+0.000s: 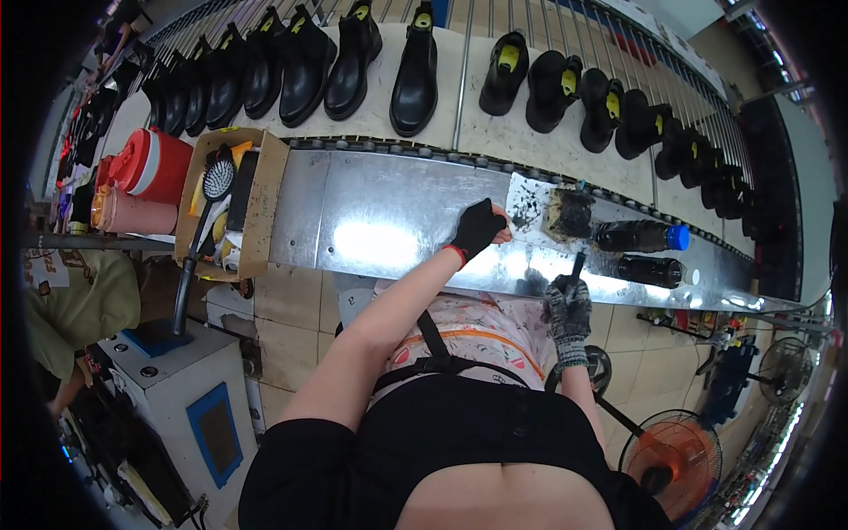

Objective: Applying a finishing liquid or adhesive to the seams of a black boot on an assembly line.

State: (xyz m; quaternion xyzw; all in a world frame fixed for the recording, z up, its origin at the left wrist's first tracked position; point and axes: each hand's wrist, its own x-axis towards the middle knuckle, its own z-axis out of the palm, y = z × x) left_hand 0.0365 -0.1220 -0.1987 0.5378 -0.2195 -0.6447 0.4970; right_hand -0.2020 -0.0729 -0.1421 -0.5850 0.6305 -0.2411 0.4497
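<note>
My left hand (478, 228), in a black fingerless glove, rests on the metal bench (397, 190) with its fingers curled in. Whatever it may hold is hidden. It lies at the left edge of a white sheet (527, 190) smeared with black. My right hand (568, 311), in a grey knit glove, is closed around a slim black stick-like tool (579, 264) that points up from the fist by the bench's near edge. Beyond that hand sits a square, black-stained pad (570, 215). Two dark bottles lie to its right, one with a blue cap (638, 237) and a smaller one (651, 271).
Black ankle boots (415, 79) stand in a row on a conveyor (455, 66) behind the bench. On the left are a cardboard box (265, 190) with a brush (218, 179), a red jug (159, 163) and a white metal cabinet (168, 397). An orange fan (676, 459) stands at right. Another person's sleeve (97, 291) shows left.
</note>
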